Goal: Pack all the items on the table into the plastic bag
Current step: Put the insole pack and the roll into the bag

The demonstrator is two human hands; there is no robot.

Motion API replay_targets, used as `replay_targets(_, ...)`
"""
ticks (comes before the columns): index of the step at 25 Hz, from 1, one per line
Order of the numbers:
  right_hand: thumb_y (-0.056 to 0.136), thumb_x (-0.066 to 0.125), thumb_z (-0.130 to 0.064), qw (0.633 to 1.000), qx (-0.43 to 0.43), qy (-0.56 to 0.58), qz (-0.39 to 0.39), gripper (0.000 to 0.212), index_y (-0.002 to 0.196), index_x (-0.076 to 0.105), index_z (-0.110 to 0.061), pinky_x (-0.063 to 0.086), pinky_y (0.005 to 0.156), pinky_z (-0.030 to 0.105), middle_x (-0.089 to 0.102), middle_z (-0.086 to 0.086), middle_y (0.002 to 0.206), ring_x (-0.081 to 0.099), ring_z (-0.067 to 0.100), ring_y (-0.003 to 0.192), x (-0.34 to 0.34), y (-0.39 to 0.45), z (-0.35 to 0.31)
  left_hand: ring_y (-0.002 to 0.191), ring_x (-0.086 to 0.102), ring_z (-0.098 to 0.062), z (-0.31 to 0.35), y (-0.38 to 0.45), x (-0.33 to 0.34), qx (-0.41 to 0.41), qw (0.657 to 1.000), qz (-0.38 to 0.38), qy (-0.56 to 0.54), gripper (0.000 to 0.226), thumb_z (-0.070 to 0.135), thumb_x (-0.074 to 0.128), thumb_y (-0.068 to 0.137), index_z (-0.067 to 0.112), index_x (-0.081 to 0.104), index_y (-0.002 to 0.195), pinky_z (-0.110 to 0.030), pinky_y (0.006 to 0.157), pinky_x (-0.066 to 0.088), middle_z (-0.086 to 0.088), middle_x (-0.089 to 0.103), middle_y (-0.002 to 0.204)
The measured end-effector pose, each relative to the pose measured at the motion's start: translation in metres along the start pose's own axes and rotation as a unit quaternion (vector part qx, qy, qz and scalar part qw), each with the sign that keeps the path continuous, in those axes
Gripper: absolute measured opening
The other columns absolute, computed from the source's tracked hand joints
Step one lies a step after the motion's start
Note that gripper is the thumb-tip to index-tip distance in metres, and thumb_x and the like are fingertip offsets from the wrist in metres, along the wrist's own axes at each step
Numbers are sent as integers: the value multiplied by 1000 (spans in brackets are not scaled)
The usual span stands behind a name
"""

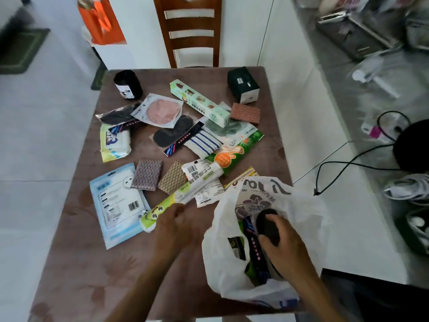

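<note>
A white plastic bag (299, 212) stands open at the table's near right corner. My right hand (282, 245) is inside its mouth, shut on a black sock pack (267, 221). My left hand (173, 225) grips the near end of a long green-and-white box with cartoon eyes (185, 194), which lies slanted on the brown table (97, 263). Several packets remain spread out: a blue mask pack (116, 203), a wet wipes pack (115, 142), a pink pad pack (162, 110), a long green box (199, 102), a black roll (127, 84) and a dark box (242, 84).
A wooden chair (190, 31) stands behind the table's far edge. An orange bag (102, 19) hangs at the back left. To the right runs a white counter (343, 228) with a black cable (336, 168) and clutter.
</note>
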State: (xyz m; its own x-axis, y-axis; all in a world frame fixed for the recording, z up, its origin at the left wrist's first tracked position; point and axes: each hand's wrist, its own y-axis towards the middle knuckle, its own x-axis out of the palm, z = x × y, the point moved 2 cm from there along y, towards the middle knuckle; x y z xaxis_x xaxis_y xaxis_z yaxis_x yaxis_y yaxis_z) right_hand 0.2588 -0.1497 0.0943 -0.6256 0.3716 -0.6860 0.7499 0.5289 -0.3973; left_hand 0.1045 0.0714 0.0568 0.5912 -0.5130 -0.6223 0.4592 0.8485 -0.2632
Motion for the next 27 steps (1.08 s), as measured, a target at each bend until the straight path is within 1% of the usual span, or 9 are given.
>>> replay_targets(5,90,50,-47,976,52,-175,-121,46,132,45,-30,44,101,42,54,-2,135,54,22,119,11,-5,22,117,54,-43,-69,73,8,-25,940,-86,330,69,29,75,73,15,45,133,-52,96,41,-19,57,129)
replay_targets(8,74,42,-79,898,99,-387,-184,86,144,34,-30,-7,114,63,34,10,154,21,41,143,8,-15,45,100,61,-45,-81,70,13,-65,956,-90,271,69,38,79,68,13,51,126,-47,78,51,-26,65,110)
replay_targets(10,53,37,-97,862,83,-470,-169,121,151,17,-30,-35,96,64,2,18,163,-15,47,145,-7,-19,46,92,63,-42,-72,50,11,-75,971,-73,217,66,37,81,65,11,55,120,-42,69,48,-24,67,102)
replay_targets(14,84,56,-53,821,69,-548,-145,89,153,5,-28,-29,97,67,-11,18,162,-21,43,144,-51,-10,56,72,57,-32,-31,-8,-26,-66,996,-28,59,52,24,82,64,11,61,109,-33,61,44,-17,66,93)
replay_targets(16,87,52,-29,830,111,-517,-177,64,146,24,-29,-19,105,68,34,12,152,16,35,146,-63,-8,66,64,56,-20,1,-36,-56,-23,999,-47,13,44,31,76,54,25,61,95,-21,52,42,-9,65,81)
replay_targets(18,87,48,-22,866,102,-455,-182,31,116,47,-29,18,114,52,62,-1,111,53,25,119,-64,-8,71,69,55,-7,31,-50,-85,14,995,-97,19,41,36,74,48,39,55,85,-20,55,41,3,64,78)
replay_targets(19,87,49,-23,908,85,-389,-129,18,105,52,-29,34,100,39,66,-3,102,61,23,106,-68,-7,68,71,56,-6,41,-51,-96,27,989,-138,47,44,40,76,46,43,55,85,-23,59,42,6,64,78)
replay_targets(22,92,57,-26,987,72,-72,122,9,88,64,-22,41,61,29,72,-1,81,64,20,76,-94,-12,48,79,63,-3,69,-44,-108,81,940,-286,169,57,61,74,44,57,57,98,-21,68,49,15,69,88)
replay_targets(27,93,59,-24,954,5,188,233,27,71,69,-14,33,46,14,62,-7,58,47,9,53,-128,-30,2,97,57,-2,113,-36,-42,155,836,-441,287,56,52,73,71,43,50,121,-26,86,47,17,62,113)
